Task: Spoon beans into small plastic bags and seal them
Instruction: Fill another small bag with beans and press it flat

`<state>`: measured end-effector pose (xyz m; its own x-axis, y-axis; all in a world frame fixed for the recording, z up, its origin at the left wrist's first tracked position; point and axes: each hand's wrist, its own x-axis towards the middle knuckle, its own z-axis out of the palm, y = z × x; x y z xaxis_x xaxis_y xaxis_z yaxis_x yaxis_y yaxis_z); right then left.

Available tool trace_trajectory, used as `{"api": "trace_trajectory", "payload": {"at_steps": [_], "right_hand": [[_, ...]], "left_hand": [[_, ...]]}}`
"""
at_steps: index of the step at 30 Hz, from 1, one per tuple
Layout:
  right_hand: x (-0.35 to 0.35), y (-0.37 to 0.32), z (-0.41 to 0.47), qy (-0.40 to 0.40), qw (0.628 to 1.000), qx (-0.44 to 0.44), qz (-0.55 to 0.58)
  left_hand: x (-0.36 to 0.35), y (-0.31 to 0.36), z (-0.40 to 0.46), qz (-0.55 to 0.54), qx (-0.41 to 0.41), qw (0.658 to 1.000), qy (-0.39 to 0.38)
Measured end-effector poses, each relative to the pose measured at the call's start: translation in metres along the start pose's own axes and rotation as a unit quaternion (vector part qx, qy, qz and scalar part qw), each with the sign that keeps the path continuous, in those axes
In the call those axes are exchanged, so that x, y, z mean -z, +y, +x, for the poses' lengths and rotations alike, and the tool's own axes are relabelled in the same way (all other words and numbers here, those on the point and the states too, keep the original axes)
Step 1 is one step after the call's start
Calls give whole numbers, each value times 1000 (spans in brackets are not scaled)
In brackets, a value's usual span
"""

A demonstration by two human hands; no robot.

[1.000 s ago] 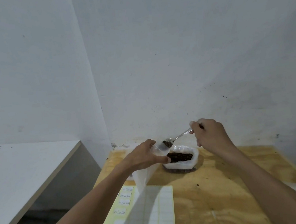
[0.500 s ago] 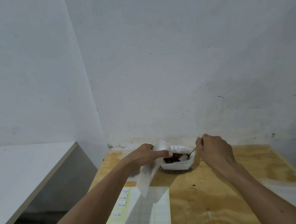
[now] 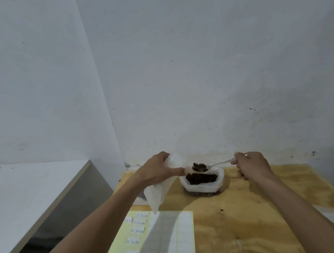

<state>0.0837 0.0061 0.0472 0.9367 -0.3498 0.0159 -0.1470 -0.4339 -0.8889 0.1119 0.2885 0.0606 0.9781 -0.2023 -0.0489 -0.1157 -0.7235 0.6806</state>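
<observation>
A: What lies leftmost?
B: A white ledge [image 3: 35, 193], then the label sheet [image 3: 165, 239] on the wooden counter [image 3: 253, 210].
A: And the hands?
B: The left hand [image 3: 158, 171] has its grip pinched on the small plastic bag [image 3: 158, 191], mouth raised. The right hand [image 3: 250, 166] has its grip curled round the spoon [image 3: 219, 163], heaped with beans [image 3: 199, 166] above the bean container [image 3: 202, 182].
A: Anything unclear?
B: The labels' writing is illegible; grey walls behind.
</observation>
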Motion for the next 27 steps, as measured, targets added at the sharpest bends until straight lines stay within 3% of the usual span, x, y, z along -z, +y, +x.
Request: {"api": "trace_trajectory", "payload": {"at_steps": [6, 11, 15, 18, 22, 25, 27], "right_hand": [[6, -38, 3, -17, 999, 41, 27], [-5, -63, -18, -18, 974, 203, -100], [-3, -67, -15, 53, 951, 260, -161], [3, -57, -9, 96, 935, 240, -245], [-9, -26, -10, 80, 926, 178, -324], [-24, -6, -13, 78, 930, 143, -329], [-32, 10, -7, 71, 954, 94, -276]], "left_hand": [[-11, -9, 1, 38, 13, 999, 2], [-15, -3, 0, 38, 3, 999, -1], [-10, 5, -4, 1, 16, 1000, -12], [-9, 2, 0, -41, 47, 997, -37], [-14, 2, 4, -35, 72, 992, -93], [-25, 8, 5, -53, 78, 989, -115], [-30, 13, 4, -84, 71, 987, -115]]}}
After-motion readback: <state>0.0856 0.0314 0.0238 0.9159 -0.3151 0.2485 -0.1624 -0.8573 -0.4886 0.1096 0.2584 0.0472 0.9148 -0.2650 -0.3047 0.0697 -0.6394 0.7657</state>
